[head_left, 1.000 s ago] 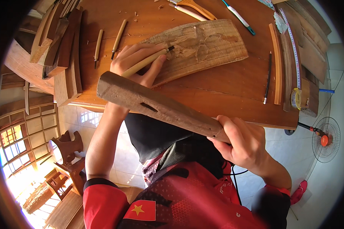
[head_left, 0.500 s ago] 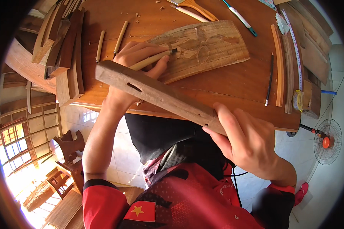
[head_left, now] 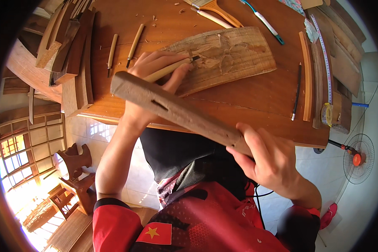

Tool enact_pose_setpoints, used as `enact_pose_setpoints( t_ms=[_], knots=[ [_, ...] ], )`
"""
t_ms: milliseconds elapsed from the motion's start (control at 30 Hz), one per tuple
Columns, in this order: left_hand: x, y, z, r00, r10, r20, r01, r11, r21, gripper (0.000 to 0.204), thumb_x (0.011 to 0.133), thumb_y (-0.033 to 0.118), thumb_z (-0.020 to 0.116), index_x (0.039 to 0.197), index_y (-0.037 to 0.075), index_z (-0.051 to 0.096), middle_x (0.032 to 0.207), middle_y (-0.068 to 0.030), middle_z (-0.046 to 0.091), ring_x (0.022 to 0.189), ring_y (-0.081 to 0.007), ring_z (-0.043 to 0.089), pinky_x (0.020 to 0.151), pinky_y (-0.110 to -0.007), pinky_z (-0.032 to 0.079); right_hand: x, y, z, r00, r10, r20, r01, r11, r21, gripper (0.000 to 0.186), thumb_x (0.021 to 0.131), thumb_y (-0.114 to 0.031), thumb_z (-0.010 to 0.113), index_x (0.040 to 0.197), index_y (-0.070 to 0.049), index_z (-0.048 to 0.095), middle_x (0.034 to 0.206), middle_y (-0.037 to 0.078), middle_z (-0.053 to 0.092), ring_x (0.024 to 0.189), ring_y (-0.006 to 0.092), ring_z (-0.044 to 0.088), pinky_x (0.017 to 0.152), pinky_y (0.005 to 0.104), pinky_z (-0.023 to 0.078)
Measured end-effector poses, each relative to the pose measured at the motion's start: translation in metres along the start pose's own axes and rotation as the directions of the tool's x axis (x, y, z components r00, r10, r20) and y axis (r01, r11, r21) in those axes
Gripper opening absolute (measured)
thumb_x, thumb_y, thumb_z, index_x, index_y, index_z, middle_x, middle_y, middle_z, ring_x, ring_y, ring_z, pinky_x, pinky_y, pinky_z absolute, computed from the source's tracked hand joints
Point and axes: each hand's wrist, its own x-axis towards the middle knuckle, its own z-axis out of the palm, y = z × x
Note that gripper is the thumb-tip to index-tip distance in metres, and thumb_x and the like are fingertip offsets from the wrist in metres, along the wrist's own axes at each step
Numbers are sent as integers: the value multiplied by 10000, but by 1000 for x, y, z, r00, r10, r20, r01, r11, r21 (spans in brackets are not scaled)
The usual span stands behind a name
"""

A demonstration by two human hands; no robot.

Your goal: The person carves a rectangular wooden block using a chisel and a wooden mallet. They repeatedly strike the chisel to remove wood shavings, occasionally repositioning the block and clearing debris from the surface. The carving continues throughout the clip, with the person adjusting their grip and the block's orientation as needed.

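Note:
My left hand (head_left: 155,61) is closed around a wooden-handled carving chisel (head_left: 168,69), resting on a curved, carved board (head_left: 239,56); the short blade is on its carved surface. My right hand (head_left: 271,157) grips one end of a brown wooden bar (head_left: 189,117) with a slot in it. The bar's far end is above my left wrist and the chisel handle, partly hiding them; I cannot tell if it touches. Two more slim wooden-handled carving tools (head_left: 134,44) lie left of the board, with scattered shavings around them.
Wood offcuts (head_left: 74,63) are stacked on the table's (head_left: 222,113) left; strips (head_left: 306,75), a pencil (head_left: 297,88) and a tape measure (head_left: 326,113) lie right. A brush (head_left: 222,12) and white-handled tool (head_left: 264,21) sit behind the board. A fan (head_left: 357,159) stands at right.
The wooden bar shifted up and right, then slightly back down, along with my right hand. The board and table appear a little lower in the view. Both grips remain.

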Motion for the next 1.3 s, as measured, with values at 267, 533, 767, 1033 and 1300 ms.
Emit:
enact_pose_setpoints(
  t_ms=[267, 533, 767, 1033, 1300],
  knots=[
    [11, -1, -13, 990, -73, 119, 69, 997, 41, 163, 881, 113, 756, 988, -7, 784, 961, -106, 763, 855, -234, 723, 770, -332, 571, -1, -2, -4, 1000, -14, 10, 14, 1000, 15, 451, 851, -253, 822, 1173, 5, 641, 722, 23, 555, 567, 134, 589, 477, 289, 476],
    [21, 1, -22, 966, -115, 231, 103, 992, 67, 170, 909, 68, 728, 1029, -42, 777, 988, -127, 759, 880, -218, 722, 791, -321, 559, 16, -3, -18, 997, -57, -49, 57, 998, -9, 409, 850, -251, 815, 1138, 0, 668, 700, 7, 519, 548, 118, 562, 460, 281, 458],
    [26, 10, -22, 959, -111, 262, 79, 989, 128, 165, 905, 70, 728, 1020, -34, 781, 993, -120, 761, 881, -221, 729, 778, -323, 561, 19, -5, -19, 997, -66, -33, 66, 998, -17, 395, 847, -238, 811, 1130, 0, 674, 712, 17, 529, 538, 123, 556, 458, 285, 458],
    [27, 6, -19, 965, -83, 250, 31, 978, 205, 152, 884, 136, 772, 993, 34, 796, 966, -69, 759, 821, -207, 738, 726, -317, 568, 31, -9, -38, 994, -39, 101, 45, 997, -58, 502, 792, -190, 867, 1173, 63, 661, 788, 106, 656, 578, 219, 648, 503, 338, 527],
    [33, -3, -21, 963, -37, 267, 41, 999, -9, 147, 878, 145, 772, 990, 52, 796, 990, -65, 770, 844, -205, 754, 723, -315, 573, 35, -10, -38, 988, -4, 156, 21, 994, -110, 526, 826, -228, 860, 1195, 73, 636, 815, 121, 669, 607, 228, 675, 516, 330, 545]
  ],
)
